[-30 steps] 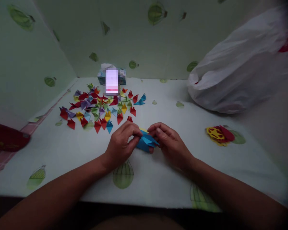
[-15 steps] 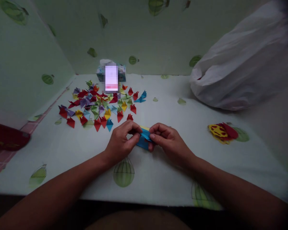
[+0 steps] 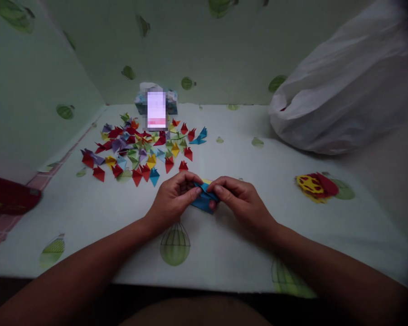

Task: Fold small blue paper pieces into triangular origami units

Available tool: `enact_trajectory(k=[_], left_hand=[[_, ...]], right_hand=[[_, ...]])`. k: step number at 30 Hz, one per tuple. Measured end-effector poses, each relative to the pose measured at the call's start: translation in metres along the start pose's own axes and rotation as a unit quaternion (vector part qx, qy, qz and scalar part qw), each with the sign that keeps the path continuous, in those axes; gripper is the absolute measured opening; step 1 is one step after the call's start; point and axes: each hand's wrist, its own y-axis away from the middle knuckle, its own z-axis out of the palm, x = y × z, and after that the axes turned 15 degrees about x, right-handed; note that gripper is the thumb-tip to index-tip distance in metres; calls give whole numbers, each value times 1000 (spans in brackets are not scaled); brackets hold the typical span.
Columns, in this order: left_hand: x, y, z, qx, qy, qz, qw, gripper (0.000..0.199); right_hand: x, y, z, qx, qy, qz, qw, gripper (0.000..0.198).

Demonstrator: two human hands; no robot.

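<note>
Between my hands is a piece of blue folded paper (image 3: pixel 203 203), low over the table near its middle. My left hand (image 3: pixel 173 194) pinches the paper's upper left part between thumb and fingers. On the other side my right hand (image 3: pixel 243 199) grips its right edge, thumb on top, with a fingertip showing below. A bit of yellow (image 3: pixel 206 181) shows behind the paper's top; what it belongs to is partly hidden. Beyond my left hand lies a spread of small folded paper birds (image 3: pixel 145 172) in red, blue, yellow, green and purple.
A phone with a lit, blurred screen (image 3: pixel 156 108) leans on a tissue box (image 3: pixel 172 103) at the back. A white plastic bag (image 3: pixel 319 104) stands at the right. Yellow and red cutouts (image 3: pixel 311 184) lie nearer on that side. A dark red packet (image 3: pixel 12 194) is at the left.
My fingers have shifted on the blue paper, and its upper flap now lies flatter and angled differently between my thumbs. The view has moved slightly.
</note>
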Motion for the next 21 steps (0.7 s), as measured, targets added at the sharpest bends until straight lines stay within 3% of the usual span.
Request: enact_trajectory(k=[7, 11, 16, 21], left_hand=[[0, 1, -1, -17, 5, 11, 1000, 6], [0, 1, -3, -22, -9, 20, 1000, 3], [0, 1, -3, -30, -14, 25, 999, 2], [-1, 2, -2, 0, 65, -55, 996, 21]], right_hand=[[1, -1, 0, 2, -18, 11, 1000, 14], [4, -2, 3, -10, -73, 44, 996, 24], [4, -3, 4, -29, -48, 80, 995, 24], [3, -2, 4, -2, -44, 104, 994, 23]])
